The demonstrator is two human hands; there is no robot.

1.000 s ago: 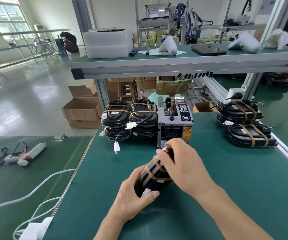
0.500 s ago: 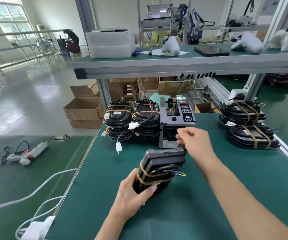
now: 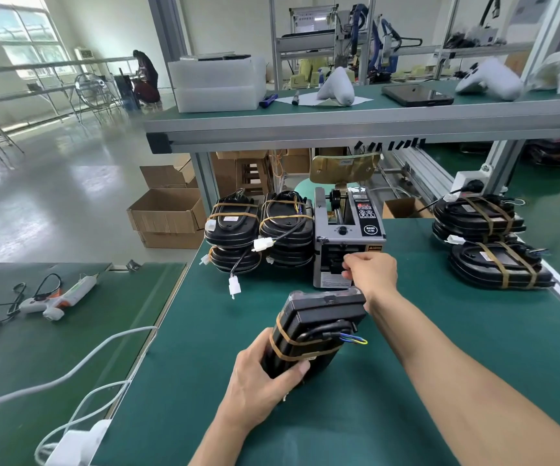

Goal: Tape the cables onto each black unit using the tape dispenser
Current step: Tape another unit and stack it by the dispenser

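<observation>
A green worktop [image 3: 406,381] is carrying the tape dispenser [image 3: 347,243]. The left hand [image 3: 261,378] is gripping a black unit [image 3: 315,327], tilted up just before the dispenser, cable [image 3: 325,332] lying under tape. The right hand [image 3: 371,272] is pinching at the dispenser's mouth; what it holds is unclear.

Worktop [image 3: 423,381]: tape dispenser [image 3: 347,243] centre-rear | stacked units [image 3: 260,230] left of it | taped units [image 3: 490,243] far right | held unit [image 3: 315,331] in front of dispenser | glue gun [image 3: 58,297] on the left table

Open mat: bare table [image 3: 439,314] right of the held unit [image 3: 315,331].
Left: stacked units [image 3: 261,233] touch the tape dispenser [image 3: 349,237].
Right: taped stacks [image 3: 493,250] near the edge.
</observation>
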